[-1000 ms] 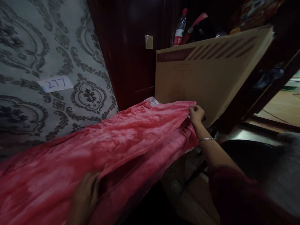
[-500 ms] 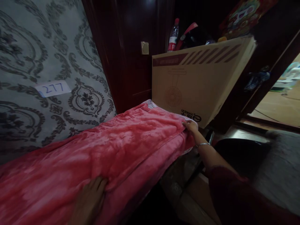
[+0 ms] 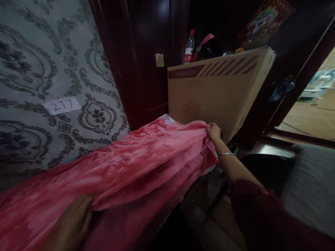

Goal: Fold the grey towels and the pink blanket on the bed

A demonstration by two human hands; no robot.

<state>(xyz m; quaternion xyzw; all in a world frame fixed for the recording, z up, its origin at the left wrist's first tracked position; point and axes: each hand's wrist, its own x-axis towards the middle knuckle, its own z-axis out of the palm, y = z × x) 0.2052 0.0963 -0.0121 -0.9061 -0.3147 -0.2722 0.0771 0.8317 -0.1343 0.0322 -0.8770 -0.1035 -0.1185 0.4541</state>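
A long pink plush blanket [image 3: 136, 170] lies stretched along the patterned wall, from the lower left up to the middle. My right hand [image 3: 214, 132], with a thin bangle on the wrist, is pinched on the blanket's far corner and holds it raised off the surface. My left hand [image 3: 70, 225] sits at the near edge of the blanket at the bottom left. It is smeared by motion, so its fingers do not show clearly.
A large cardboard box [image 3: 222, 87] stands right behind the blanket's far end. A water bottle [image 3: 188, 48] and dark items sit behind its top. The wall [image 3: 39, 69] carries a paper label "277" [image 3: 62, 105]. Dark wooden panels [image 3: 146, 52] rise behind; an open doorway [image 3: 311, 111] is at right.
My right hand has lifted the blanket's far corner again after pressing it down. My left hand has slid left along the near edge and lifted the fabric there.
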